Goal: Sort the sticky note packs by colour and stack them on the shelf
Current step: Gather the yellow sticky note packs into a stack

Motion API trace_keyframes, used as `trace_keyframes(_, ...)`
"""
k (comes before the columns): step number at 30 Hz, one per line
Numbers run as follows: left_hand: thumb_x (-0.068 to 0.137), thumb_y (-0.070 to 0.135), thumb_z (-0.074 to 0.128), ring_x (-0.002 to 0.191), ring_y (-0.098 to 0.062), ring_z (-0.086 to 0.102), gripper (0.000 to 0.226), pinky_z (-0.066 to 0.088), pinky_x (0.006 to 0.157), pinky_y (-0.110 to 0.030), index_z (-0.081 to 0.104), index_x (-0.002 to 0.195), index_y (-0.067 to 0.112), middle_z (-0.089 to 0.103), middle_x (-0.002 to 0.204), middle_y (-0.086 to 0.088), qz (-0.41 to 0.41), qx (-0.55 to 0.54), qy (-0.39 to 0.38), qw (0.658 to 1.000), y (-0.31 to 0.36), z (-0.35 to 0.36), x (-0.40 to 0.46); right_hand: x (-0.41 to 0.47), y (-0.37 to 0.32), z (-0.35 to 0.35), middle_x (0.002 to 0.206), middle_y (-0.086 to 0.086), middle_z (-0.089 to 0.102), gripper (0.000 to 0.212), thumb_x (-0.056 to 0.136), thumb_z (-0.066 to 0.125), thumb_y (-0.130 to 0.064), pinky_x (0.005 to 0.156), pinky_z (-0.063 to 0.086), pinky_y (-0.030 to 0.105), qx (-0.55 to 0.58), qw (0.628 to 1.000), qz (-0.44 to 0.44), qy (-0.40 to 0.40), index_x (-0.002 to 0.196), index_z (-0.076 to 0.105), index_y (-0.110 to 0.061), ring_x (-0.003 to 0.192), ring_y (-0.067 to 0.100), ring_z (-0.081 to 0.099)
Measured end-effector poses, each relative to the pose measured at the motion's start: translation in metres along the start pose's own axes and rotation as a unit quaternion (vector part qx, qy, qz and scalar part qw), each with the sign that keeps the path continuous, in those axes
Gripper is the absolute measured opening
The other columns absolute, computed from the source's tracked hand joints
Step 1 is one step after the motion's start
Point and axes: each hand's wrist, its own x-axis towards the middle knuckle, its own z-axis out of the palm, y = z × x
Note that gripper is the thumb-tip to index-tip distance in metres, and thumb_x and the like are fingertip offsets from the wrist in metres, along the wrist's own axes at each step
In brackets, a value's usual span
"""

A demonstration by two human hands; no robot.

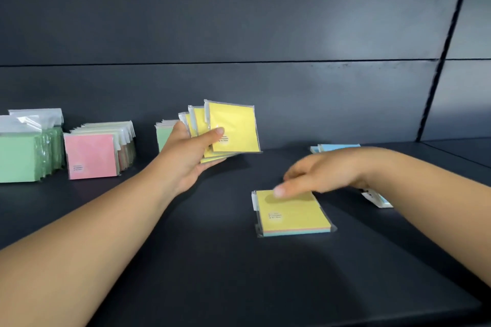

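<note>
My left hand point(189, 154) holds a fan of several yellow sticky note packs point(233, 128) above the dark shelf point(202, 260), thumb pressed on the front pack. A single yellow pack point(293, 214) in clear wrap lies flat on the shelf at centre right. My right hand point(318, 174) hovers over its far edge, blurred, fingers relaxed and extended, fingertips at or just above the pack; contact is unclear. A green pack point(162, 137) stands behind my left hand, mostly hidden.
Upright rows stand at the left: green packs point(25, 158) and a pink-fronted row point(91, 155). Blue packs point(336, 147) lie behind my right hand. A pale pack point(376, 198) peeks out under my right wrist. The shelf's back wall is close behind.
</note>
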Motion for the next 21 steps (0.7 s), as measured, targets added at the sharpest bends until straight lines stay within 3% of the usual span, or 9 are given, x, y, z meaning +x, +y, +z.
trace_keyframes(3, 0.086, 0.005, 0.062, 0.093, -0.017, 0.065, 0.022, 0.056, 0.072, -0.035, 0.045, 0.097, 0.016, 0.065, 0.106, -0.004, -0.014, 0.029, -0.008, 0.999, -0.004, 0.003, -0.002, -0.006, 0.003, 0.008, 0.14, -0.01, 0.038, 0.077, 0.073, 0.063, -0.058, 0.111, 0.029, 0.029, -0.021, 0.999, 0.008, -0.025, 0.139, 0.037, -0.029, 0.13, 0.014, 0.037)
trace_keyframes(6, 0.086, 0.006, 0.062, 0.094, -0.018, 0.065, 0.022, 0.056, 0.074, -0.035, 0.045, 0.095, 0.017, 0.064, 0.108, -0.004, -0.027, 0.039, -0.017, 0.999, -0.006, 0.006, -0.005, -0.007, 0.002, 0.009, 0.125, -0.004, 0.048, 0.065, 0.072, 0.07, -0.05, 0.106, 0.035, 0.029, -0.007, 0.999, 0.031, -0.021, 0.128, 0.043, -0.029, 0.12, 0.018, 0.045)
trace_keyframes(9, 0.086, 0.007, 0.063, 0.096, -0.019, 0.064, 0.025, 0.056, 0.072, -0.035, 0.047, 0.104, 0.014, 0.064, 0.111, -0.006, -0.041, 0.052, -0.027, 0.997, -0.008, 0.008, -0.006, -0.006, 0.002, 0.007, 0.093, -0.005, 0.054, 0.043, 0.072, 0.07, -0.049, 0.088, 0.04, 0.027, -0.013, 0.998, 0.051, -0.041, 0.098, 0.053, -0.02, 0.093, 0.015, 0.051)
trace_keyframes(12, 0.085, 0.006, 0.063, 0.098, -0.021, 0.064, 0.03, 0.055, 0.069, -0.035, 0.045, 0.109, 0.011, 0.062, 0.115, -0.009, -0.062, 0.067, -0.029, 0.995, -0.01, 0.009, -0.01, -0.009, 0.002, 0.005, 0.072, -0.006, 0.049, 0.037, 0.072, 0.07, -0.05, 0.065, 0.036, 0.022, -0.012, 0.996, 0.066, -0.053, 0.077, 0.055, -0.017, 0.07, 0.012, 0.046)
trace_keyframes(16, 0.085, 0.007, 0.063, 0.103, -0.024, 0.061, 0.02, 0.055, 0.069, -0.037, 0.045, 0.091, 0.014, 0.06, 0.114, -0.01, -0.079, 0.027, -0.031, 0.996, -0.008, 0.011, -0.014, -0.022, 0.009, -0.007, 0.084, -0.001, 0.059, 0.028, 0.078, 0.071, -0.034, 0.061, 0.043, 0.023, 0.074, 0.996, 0.056, 0.008, 0.09, 0.054, -0.015, 0.081, 0.021, 0.054)
trace_keyframes(18, 0.085, 0.007, 0.063, 0.104, -0.024, 0.062, 0.02, 0.056, 0.068, -0.037, 0.046, 0.096, 0.013, 0.062, 0.114, -0.01, -0.087, 0.013, -0.044, 0.995, -0.007, 0.012, -0.017, -0.029, 0.014, -0.019, 0.079, 0.001, 0.064, 0.021, 0.077, 0.072, -0.023, 0.059, 0.047, 0.023, 0.162, 0.986, 0.026, 0.029, 0.086, 0.054, -0.017, 0.072, 0.018, 0.059)
trace_keyframes(21, 0.086, 0.006, 0.06, 0.095, -0.023, 0.067, 0.025, 0.059, 0.067, -0.039, 0.047, 0.107, 0.009, 0.066, 0.109, -0.011, -0.092, -0.025, -0.077, 0.992, -0.004, 0.013, -0.02, -0.033, 0.017, -0.034, 0.077, 0.001, 0.062, 0.038, 0.061, 0.081, -0.018, 0.065, 0.045, 0.029, 0.242, 0.967, -0.063, 0.052, 0.086, 0.053, -0.019, 0.07, 0.017, 0.058)
